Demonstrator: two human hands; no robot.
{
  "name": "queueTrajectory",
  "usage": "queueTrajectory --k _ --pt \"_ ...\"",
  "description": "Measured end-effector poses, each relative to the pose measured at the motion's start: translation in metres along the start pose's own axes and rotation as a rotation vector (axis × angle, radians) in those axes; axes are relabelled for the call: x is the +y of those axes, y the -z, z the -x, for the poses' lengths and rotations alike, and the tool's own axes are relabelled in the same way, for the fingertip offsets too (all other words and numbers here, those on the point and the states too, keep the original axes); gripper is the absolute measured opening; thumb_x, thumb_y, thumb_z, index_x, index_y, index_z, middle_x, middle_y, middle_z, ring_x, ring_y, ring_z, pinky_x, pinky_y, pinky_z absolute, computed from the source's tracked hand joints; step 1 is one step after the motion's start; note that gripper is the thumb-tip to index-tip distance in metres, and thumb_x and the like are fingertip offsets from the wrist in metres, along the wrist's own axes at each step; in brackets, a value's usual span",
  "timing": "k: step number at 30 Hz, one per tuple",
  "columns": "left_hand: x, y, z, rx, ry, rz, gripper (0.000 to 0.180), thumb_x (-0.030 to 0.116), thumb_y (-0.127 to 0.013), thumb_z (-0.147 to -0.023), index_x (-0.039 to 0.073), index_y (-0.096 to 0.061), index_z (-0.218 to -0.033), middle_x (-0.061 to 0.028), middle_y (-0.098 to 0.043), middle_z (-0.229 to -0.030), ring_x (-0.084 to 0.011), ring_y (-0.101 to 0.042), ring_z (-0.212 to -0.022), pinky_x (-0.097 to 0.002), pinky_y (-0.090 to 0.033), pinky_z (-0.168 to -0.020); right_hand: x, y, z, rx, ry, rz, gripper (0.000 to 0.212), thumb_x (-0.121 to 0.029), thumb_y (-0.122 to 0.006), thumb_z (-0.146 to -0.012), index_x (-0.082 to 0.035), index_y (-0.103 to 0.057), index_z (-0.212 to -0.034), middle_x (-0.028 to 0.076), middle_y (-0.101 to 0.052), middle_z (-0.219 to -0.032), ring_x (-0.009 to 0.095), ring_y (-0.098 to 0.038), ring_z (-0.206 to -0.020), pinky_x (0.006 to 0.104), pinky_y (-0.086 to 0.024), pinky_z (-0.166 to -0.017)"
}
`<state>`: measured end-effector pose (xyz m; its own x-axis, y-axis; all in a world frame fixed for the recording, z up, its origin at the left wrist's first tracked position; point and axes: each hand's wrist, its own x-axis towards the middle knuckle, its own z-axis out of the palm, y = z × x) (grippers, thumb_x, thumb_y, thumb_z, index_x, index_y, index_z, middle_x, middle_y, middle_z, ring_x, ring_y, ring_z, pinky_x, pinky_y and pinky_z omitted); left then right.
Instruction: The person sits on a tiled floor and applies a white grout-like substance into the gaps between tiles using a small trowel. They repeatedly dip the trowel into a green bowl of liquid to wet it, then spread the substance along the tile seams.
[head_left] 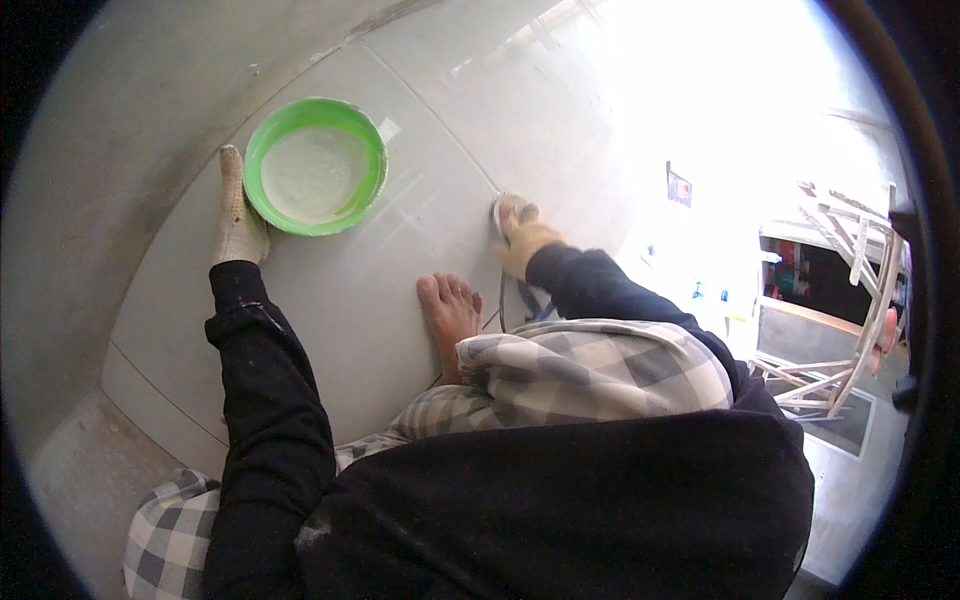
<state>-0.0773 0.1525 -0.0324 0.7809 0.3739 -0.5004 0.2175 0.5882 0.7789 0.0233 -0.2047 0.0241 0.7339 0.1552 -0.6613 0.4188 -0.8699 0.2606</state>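
Note:
A green plastic basin (377, 190) with a milky white paste or liquid (310, 172) inside stands on the pale tiles. Along its left side rests my left hand (240, 212), in a cream knit glove, fingers stretched out and touching the outer wall. My right hand (527, 243), gloved too with some finger skin showing, is closed around a small whitish piece (503, 214). It presses this down at a tile joint, right of the basin. The fingers partly cover the piece, so its kind is unclear. A dark strap-like strip (503, 303) lies below that hand.
My bare foot (452, 312) is on the tiles between both arms. A grey wall (110, 150) rises along the left. At the far right stands a paint-spattered wooden trestle (850, 300) at a lower level. Strong glare washes out the upper right.

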Motion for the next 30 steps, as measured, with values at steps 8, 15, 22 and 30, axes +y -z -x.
queueTrajectory --k 8,15,22,30 --pt "-0.009 0.011 -0.013 0.077 0.018 -0.003 0.103 0.083 -0.04 -0.084 0.002 -0.038 -0.147 -0.0225 -0.041 -0.148 -0.0312 -0.044 -0.135 -0.0463 -0.036 -0.111 0.019 0.103 -0.014 -0.191 0.451 0.314 0.054 -0.028 -0.059 -0.082 -0.025 -0.053 -0.136 0.013 -0.064 -0.123 0.034 -0.064 -0.109 0.0486 -0.054 -0.089" --pt "-0.003 0.007 -0.007 -0.008 0.001 0.096 0.09 0.074 -0.036 -0.093 0.0 -0.041 -0.145 -0.022 -0.044 -0.146 -0.0312 -0.047 -0.133 -0.0438 -0.039 -0.11 -0.018 0.086 -0.01 -0.091 0.419 0.367 0.058 -0.024 -0.061 -0.084 -0.029 -0.049 -0.14 0.007 -0.051 -0.137 0.034 -0.064 -0.1 0.0467 -0.054 -0.086" --pt "-0.01 0.012 -0.015 0.014 -0.034 0.04 0.098 0.079 -0.042 -0.086 0.001 -0.039 -0.146 -0.0223 -0.039 -0.148 -0.0312 -0.043 -0.134 -0.0438 -0.038 -0.11 0.034 0.055 0.029 -0.323 0.465 0.525 0.049 -0.024 -0.056 -0.087 -0.022 -0.053 -0.136 0.01 -0.061 -0.127 0.027 -0.062 -0.113 0.0501 -0.05 -0.093" --pt "0.0 -0.002 -0.004 0.023 0.011 0.075 0.11 0.087 -0.044 -0.078 0.002 -0.037 -0.147 -0.0266 -0.035 -0.15 -0.0321 -0.038 -0.138 -0.0441 -0.037 -0.11 -0.005 0.127 -0.069 0.021 0.534 0.329 0.051 -0.023 -0.057 -0.085 -0.024 -0.053 -0.136 0.011 -0.059 -0.126 0.036 -0.066 -0.102 0.0453 -0.056 -0.084"
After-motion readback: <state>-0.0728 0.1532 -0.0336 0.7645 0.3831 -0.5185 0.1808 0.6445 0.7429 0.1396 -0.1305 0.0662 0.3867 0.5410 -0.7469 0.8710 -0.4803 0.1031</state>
